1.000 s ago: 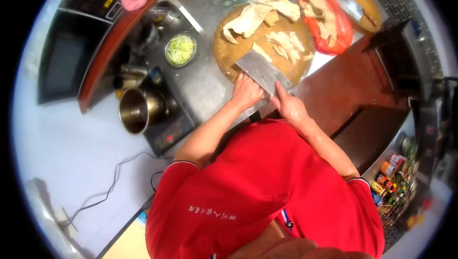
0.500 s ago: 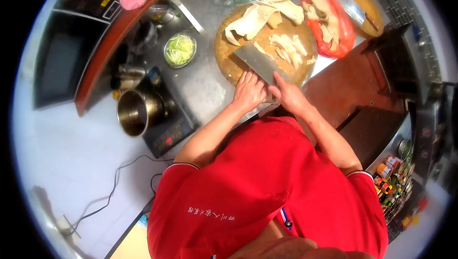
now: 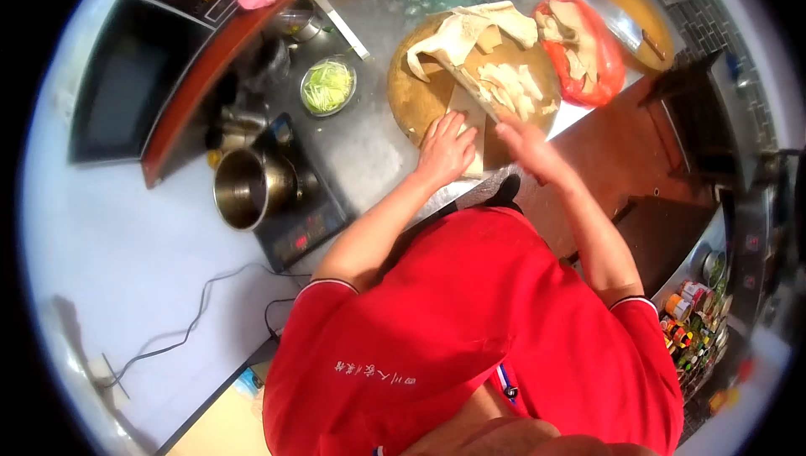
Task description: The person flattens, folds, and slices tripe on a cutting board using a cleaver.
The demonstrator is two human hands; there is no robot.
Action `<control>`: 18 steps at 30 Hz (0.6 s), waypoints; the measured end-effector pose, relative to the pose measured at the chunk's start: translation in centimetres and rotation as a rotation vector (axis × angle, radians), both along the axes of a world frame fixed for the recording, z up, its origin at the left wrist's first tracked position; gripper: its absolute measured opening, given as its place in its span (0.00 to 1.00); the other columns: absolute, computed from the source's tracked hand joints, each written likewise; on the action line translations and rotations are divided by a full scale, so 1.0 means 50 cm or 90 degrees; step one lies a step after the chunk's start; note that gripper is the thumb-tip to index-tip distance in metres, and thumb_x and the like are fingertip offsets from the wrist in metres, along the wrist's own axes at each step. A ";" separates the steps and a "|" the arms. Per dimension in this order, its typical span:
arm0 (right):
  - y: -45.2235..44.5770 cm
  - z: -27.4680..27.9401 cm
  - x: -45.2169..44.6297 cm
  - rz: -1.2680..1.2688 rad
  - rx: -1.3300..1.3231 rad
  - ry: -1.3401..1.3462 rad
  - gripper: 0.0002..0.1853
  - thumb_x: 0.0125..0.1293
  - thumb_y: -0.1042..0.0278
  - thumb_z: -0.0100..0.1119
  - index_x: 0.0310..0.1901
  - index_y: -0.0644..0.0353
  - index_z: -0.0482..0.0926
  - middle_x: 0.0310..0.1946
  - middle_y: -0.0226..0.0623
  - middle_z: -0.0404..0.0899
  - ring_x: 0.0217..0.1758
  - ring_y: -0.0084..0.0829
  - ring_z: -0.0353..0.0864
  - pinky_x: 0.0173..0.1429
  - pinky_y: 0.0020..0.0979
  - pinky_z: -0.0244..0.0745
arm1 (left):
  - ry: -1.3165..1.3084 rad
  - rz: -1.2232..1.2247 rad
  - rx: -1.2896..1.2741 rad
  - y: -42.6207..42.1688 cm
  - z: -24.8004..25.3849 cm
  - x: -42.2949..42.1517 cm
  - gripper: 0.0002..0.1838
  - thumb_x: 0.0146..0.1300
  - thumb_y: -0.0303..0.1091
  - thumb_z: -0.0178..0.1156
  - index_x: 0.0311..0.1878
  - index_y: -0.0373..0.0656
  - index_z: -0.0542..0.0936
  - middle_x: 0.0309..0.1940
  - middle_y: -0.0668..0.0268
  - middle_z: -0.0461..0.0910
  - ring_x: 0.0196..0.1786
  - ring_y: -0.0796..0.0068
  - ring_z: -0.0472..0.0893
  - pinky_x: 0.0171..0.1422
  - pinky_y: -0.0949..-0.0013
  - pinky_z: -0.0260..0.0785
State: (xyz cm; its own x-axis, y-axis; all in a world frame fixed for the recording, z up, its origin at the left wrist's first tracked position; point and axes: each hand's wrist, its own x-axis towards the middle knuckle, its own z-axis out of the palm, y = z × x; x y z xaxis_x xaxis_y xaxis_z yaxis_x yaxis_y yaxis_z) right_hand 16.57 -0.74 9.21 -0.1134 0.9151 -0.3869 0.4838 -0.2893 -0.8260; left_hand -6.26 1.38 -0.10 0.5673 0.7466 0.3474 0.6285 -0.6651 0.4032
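Observation:
My right hand (image 3: 531,150) grips a cleaver (image 3: 472,93), whose blade is seen nearly edge-on over the round wooden cutting board (image 3: 409,103). Stretched out flat, the fingers of my left hand (image 3: 447,150) lie on a pale flat piece of food (image 3: 475,120) at the board's near edge, left of the blade. Cut pale strips (image 3: 510,86) are heaped on the board, right of the cleaver. A large, pale, thick sheet of food (image 3: 462,29) drapes along the far side. Its exact kind is unclear.
A red plastic bag (image 3: 606,70) with more pale pieces lies to the right, beside another round board (image 3: 642,7) with a cleaver. On the left are a bowl of shredded green vegetable (image 3: 328,87), a metal pot (image 3: 243,189) and an induction cooker (image 3: 300,239).
The cleaver has turned from showing its broad face to nearly edge-on. My right hand has moved slightly right, and my left fingers have straightened over the pale piece.

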 end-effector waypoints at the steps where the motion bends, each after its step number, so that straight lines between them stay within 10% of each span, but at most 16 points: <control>1: -0.023 -0.044 -0.012 0.027 0.129 -0.077 0.32 0.83 0.45 0.53 0.71 0.67 0.74 0.38 0.51 0.87 0.37 0.46 0.87 0.46 0.44 0.82 | 0.020 -0.006 0.013 0.002 -0.008 -0.006 0.20 0.63 0.36 0.66 0.58 0.41 0.84 0.68 0.48 0.76 0.73 0.44 0.73 0.77 0.44 0.65; 3: -0.063 -0.056 -0.042 0.090 0.187 -0.183 0.35 0.81 0.42 0.54 0.74 0.65 0.71 0.47 0.65 0.86 0.50 0.65 0.87 0.56 0.55 0.81 | -0.041 0.002 0.016 0.004 -0.009 -0.001 0.19 0.64 0.38 0.66 0.56 0.41 0.86 0.64 0.48 0.81 0.71 0.44 0.76 0.76 0.44 0.66; 9: -0.161 -0.094 -0.041 0.150 0.169 -0.318 0.37 0.82 0.42 0.53 0.79 0.62 0.64 0.36 0.62 0.87 0.37 0.60 0.88 0.42 0.55 0.82 | -0.057 -0.012 -0.038 0.006 -0.007 -0.001 0.19 0.66 0.41 0.65 0.56 0.42 0.88 0.55 0.50 0.87 0.64 0.45 0.81 0.75 0.45 0.66; 18: -0.027 -0.130 -0.037 0.181 0.140 -0.246 0.40 0.81 0.40 0.53 0.81 0.63 0.61 0.39 0.65 0.86 0.41 0.65 0.87 0.47 0.57 0.81 | -0.012 0.001 0.008 0.014 -0.013 -0.003 0.18 0.63 0.37 0.66 0.53 0.39 0.87 0.54 0.52 0.84 0.64 0.48 0.79 0.73 0.47 0.69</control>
